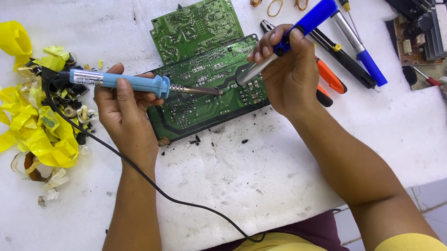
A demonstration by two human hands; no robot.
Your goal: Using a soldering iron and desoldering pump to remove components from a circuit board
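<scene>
The left hand (126,104) is gripping a blue soldering iron (124,83), its tip touching the green circuit board (204,84). The right hand (288,72) is closing around a blue desoldering pump (286,43), its nozzle aimed beside that tip, probably at the same joint.

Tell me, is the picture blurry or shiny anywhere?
Head view: mostly sharp and evenly lit; the green circuit board shows crisp traces. The white foam mat looks bright, nearly washed out at the top. The light-blue soldering iron handle has small glints. Shadows under both hands are soft.

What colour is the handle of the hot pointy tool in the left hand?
Light blue. The soldering iron shows clearly in the head view.
</scene>
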